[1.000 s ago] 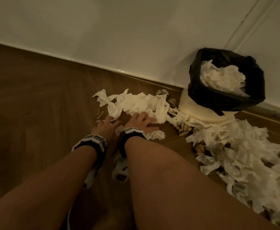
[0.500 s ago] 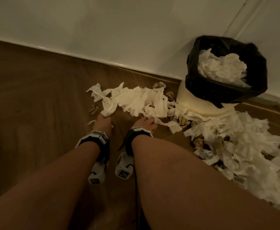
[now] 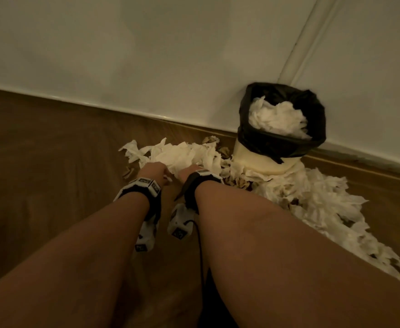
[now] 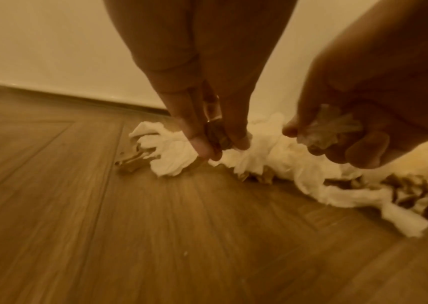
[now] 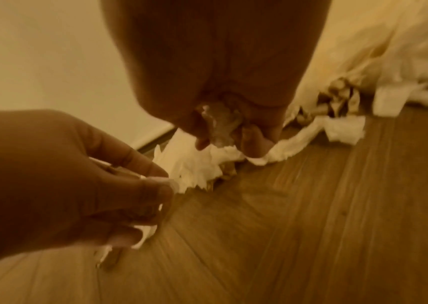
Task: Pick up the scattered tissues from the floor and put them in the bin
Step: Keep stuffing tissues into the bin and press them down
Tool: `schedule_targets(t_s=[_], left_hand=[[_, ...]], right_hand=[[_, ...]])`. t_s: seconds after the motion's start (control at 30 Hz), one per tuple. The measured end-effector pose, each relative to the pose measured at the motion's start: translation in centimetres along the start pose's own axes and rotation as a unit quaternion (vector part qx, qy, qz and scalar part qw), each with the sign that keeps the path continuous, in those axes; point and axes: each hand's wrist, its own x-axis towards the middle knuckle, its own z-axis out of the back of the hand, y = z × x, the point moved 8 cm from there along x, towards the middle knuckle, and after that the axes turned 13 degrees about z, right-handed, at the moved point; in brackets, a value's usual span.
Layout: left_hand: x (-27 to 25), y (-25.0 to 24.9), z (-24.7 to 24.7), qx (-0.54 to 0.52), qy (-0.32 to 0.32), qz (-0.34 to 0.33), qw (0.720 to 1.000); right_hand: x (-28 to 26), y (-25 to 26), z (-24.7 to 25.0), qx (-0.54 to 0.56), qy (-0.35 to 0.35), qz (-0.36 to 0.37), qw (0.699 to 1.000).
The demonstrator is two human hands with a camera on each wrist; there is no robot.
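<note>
Fingers (image 4: 202, 144) both hands pinching tissues (image 3: 182, 155) | bin (image 3: 282, 129) right, apart

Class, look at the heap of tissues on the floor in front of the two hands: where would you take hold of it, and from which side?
Best guess: grip the tissue heap at its near edge, from above, where the left hand and right hand already pinch it. It is loose and crumpled, so bunch folds together rather than lifting one strip. The bin stands to its right.
</note>
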Motion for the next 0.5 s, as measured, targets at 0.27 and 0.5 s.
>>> schedule_targets(t_s=[0.27,0.5], left_hand=[[-6.1,-7.6,7.5,-0.069,-0.069,-0.042,0.994],[-11.4,-13.6,13.2,-0.109,-0.131,-0.110,0.979]], right_hand=[[-5.2,2.2,8.8,0.018,-0.055,0.070,0.996],[-10.6,-1.8,17.3,0.093,-0.184,0.031,0.978]])
